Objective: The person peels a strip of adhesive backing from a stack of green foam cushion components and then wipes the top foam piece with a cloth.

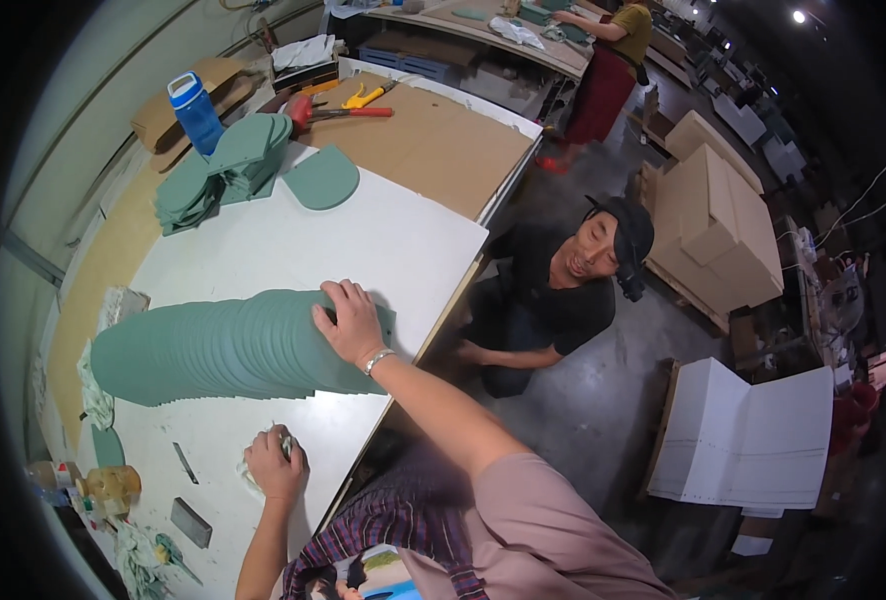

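A long overlapping row of thin green sheet pieces [203, 350] with rounded ends lies fanned across the white worktable [403, 240]. My right hand [351, 322] rests on the right end of this row, its fingers apart and laid over the top pieces. In front of the row, close to the table's near edge, my left hand [276, 462] is closed around a crumpled pale rag [251, 480] on the tabletop. A small dark spot shows between its fingers; I cannot make out what it is.
Further back sit stacked green pieces [248, 155], a single green piece [323, 178], a blue bottle [195, 112] and red-handled pliers [353, 112]. At left are a grey block [192, 522], a blade [185, 463] and a jar [113, 488]. A person [558, 285] crouches beside the table.
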